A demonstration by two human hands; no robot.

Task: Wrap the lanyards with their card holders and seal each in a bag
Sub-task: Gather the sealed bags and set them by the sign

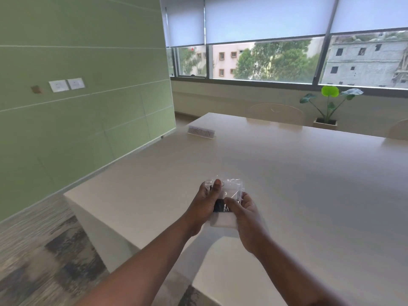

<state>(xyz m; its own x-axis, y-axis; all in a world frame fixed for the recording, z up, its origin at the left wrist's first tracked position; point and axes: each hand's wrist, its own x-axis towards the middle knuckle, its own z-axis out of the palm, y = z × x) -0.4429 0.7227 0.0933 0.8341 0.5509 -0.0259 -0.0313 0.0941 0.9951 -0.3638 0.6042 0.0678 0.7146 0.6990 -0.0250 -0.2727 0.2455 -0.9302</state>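
i see left hand (206, 200) and right hand (241, 209) both pinching the clear bag (230, 191), black lanyard (219, 206) inside, above the table (309, 173).

There is one view, from the person's head, wide-angle, facing forward and slightly down across the bench (309, 173). It sits close above the near bench edge, with both forearms reaching in from the bottom of the picture. The left hand (204, 203) and right hand (244, 212) meet near the middle. The green wall (77, 96) fills the left side, and the windows (276, 60) run along the far side.
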